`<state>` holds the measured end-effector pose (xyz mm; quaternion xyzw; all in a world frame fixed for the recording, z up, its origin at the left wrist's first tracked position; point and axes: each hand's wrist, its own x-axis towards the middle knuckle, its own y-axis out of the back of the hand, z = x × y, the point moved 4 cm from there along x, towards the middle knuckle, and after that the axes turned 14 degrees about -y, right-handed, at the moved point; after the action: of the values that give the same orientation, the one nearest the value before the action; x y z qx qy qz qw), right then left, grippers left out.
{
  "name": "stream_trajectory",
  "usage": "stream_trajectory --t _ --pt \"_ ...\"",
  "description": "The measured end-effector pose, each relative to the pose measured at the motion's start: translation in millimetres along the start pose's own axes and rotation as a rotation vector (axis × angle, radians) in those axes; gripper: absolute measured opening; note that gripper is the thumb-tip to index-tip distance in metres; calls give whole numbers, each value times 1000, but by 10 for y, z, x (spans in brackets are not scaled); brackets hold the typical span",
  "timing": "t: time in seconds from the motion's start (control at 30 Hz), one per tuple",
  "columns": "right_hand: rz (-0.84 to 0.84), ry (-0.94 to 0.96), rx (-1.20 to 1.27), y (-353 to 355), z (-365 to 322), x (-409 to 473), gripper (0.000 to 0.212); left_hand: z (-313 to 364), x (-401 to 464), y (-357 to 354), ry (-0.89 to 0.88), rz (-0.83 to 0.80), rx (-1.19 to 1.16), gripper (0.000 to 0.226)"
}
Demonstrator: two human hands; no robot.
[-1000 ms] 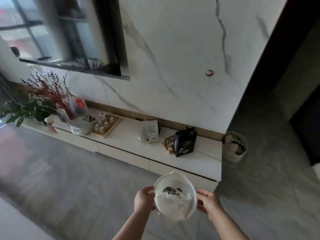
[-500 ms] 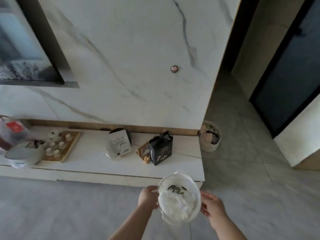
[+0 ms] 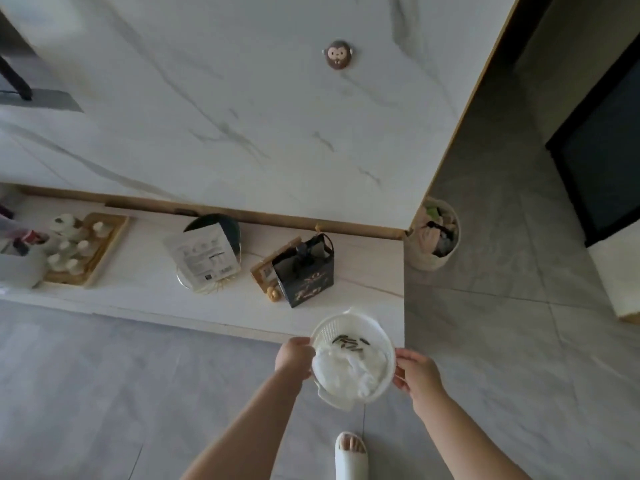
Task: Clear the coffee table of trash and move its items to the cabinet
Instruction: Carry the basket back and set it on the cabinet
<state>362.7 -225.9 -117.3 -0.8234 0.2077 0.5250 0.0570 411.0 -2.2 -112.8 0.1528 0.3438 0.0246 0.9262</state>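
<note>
I carry a round white slotted basket (image 3: 382, 336) in front of me. Crumpled white tissue (image 3: 349, 372) and several dark seed shells (image 3: 348, 342) lie inside it. My left hand (image 3: 293, 355) grips the basket's left rim and my right hand (image 3: 417, 374) grips its right rim. The basket hovers over the near right corner of the low white cabinet (image 3: 149, 292). A waste bin (image 3: 433, 233) full of trash stands on the floor just past the cabinet's right end.
On the cabinet stand a black gift bag (image 3: 306, 275), a white pouch (image 3: 204, 254) leaning on a round dish, a wooden tray (image 3: 104, 244) with small white cups, and a white tub (image 3: 20, 268). Marble wall behind. Grey tiled floor, my slippered foot (image 3: 351, 455) below.
I have walked closer to the cabinet and my view has swung right and down. The basket stays held in both hands, now over the cabinet's right corner.
</note>
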Motion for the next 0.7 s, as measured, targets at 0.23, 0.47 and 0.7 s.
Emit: stream_trajectory --t 0.23,0.47,0.7 --pt "-2 -55 54 -70 -221 907 27 -112 786 -465 35 21 -29 39" --pt "-13 -21 81 -228 -286 1909 32 -457 1752 -893 16 6 -59 44" --pt "1 15 47 -347 -292 2344 22 -552 2192 -1089 -22 -8 -4 48"
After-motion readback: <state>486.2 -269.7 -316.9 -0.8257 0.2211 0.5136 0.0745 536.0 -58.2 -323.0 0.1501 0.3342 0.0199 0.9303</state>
